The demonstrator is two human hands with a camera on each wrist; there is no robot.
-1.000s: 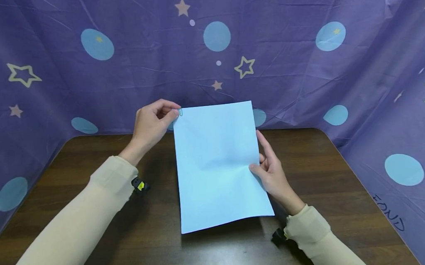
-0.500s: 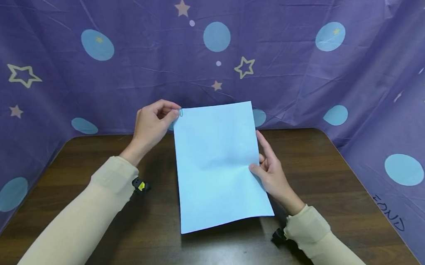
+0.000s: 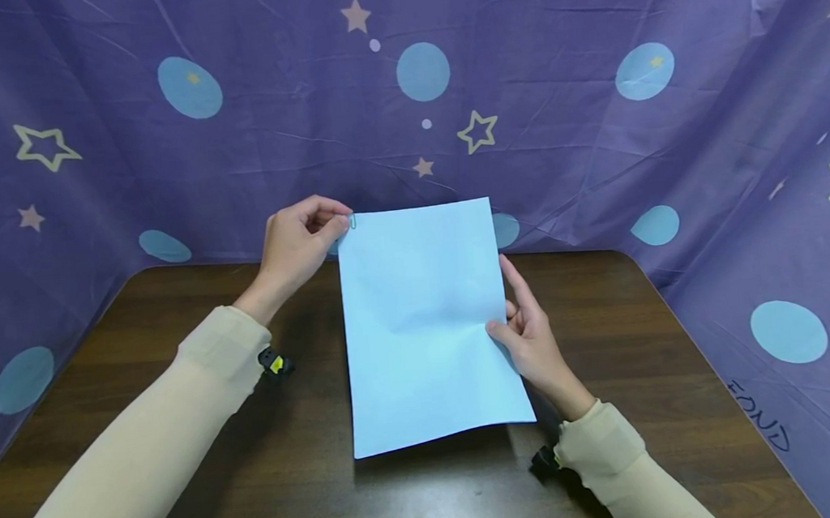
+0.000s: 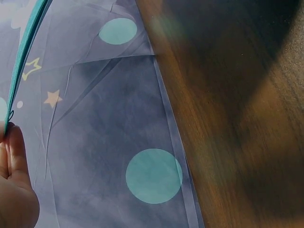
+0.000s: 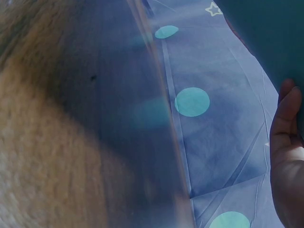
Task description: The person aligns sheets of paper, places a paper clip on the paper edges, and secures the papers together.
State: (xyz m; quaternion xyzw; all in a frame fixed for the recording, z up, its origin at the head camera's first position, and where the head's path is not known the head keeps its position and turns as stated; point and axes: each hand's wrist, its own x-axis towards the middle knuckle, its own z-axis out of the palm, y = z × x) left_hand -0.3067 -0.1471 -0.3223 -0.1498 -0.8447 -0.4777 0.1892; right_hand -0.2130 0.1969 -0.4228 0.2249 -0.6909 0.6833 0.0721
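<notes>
A light blue paper [image 3: 421, 291], which may be several sheets, is held up and tilted above the table. At its top left corner sits a small paper clip [image 3: 353, 221]. My left hand [image 3: 296, 240] pinches that corner between thumb and fingers, right beside the clip. On the paper's right edge, my right hand [image 3: 535, 343] grips with the thumb on the front and fingers behind, and the paper bends slightly there. The left wrist view shows the paper [image 4: 23, 57] edge-on above the left hand [image 4: 16, 185]. Its back [image 5: 275, 38] shows dark in the right wrist view.
The brown wooden table [image 3: 256, 475] lies under both hands. A purple curtain [image 3: 551, 37] with stars and blue dots surrounds the table at the back and sides. A dark strap with a yellow part [image 3: 274, 362] is at the left wrist.
</notes>
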